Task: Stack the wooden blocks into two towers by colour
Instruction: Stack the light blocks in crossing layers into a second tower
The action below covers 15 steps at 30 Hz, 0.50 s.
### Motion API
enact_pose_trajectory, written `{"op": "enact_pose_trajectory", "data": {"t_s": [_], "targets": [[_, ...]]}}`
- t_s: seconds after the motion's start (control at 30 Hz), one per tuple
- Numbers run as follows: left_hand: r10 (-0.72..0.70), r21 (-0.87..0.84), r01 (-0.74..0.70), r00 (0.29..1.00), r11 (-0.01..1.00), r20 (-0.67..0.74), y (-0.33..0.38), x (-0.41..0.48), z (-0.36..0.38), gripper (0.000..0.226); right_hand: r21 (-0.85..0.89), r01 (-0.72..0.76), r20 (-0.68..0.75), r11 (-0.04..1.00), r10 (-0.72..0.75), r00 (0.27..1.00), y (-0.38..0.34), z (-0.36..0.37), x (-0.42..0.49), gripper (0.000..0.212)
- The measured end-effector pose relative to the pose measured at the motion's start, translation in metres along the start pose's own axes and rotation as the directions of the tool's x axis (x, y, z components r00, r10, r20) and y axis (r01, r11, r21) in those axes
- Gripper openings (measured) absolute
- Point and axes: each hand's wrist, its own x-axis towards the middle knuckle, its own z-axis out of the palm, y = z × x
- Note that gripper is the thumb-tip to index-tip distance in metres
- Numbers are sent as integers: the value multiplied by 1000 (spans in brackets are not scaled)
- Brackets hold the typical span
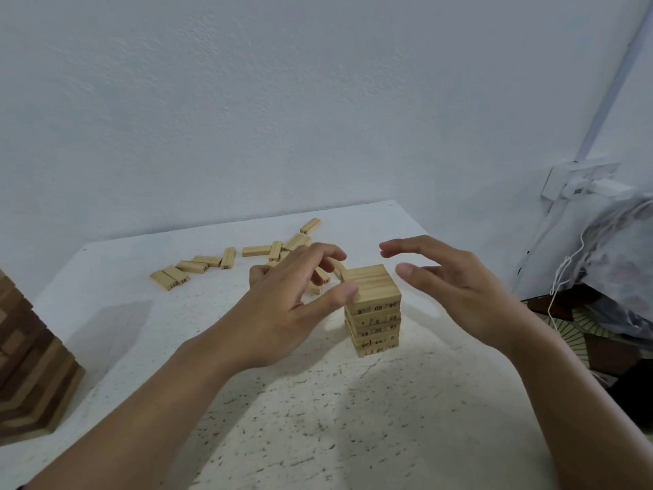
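Note:
A tower of light wooden blocks (374, 307) with printed numbers stands several layers high near the middle of the white speckled table (282, 419). My left hand (293, 295) is at the tower's left, its thumb tip touching the top layer's left edge, fingers loosely spread and holding nothing. My right hand (448, 281) hovers just right of the tower top, fingers extended, apart from the blocks. Several loose light blocks (198, 267) lie scattered behind, partly hidden by my left hand. A dark-and-light brown tower (28, 366) stands at the far left edge.
A wall rises right behind the table's far edge. To the right, off the table, are a wall socket (579, 182) with a plug and a plastic-covered bundle (607, 263) with a white cord.

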Motion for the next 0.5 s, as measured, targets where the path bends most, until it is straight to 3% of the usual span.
{"op": "enact_pose_trajectory", "data": {"t_s": [0.17, 0.33, 0.5], "targets": [[6, -77, -18, 989, 997, -151, -3, -3, -11, 39, -140, 75, -114, 987, -91, 989, -14, 7, 1, 35], [-52, -102, 26, 965, 994, -258, -15, -13, -30, 17, -220, 229, -199, 948, -274, 941, -35, 19, -1, 21], [-131, -41, 125, 933, 991, -336, -41, -35, -45, 12, -199, 345, -189, 917, -381, 905, -66, 39, -4, 19]]}}
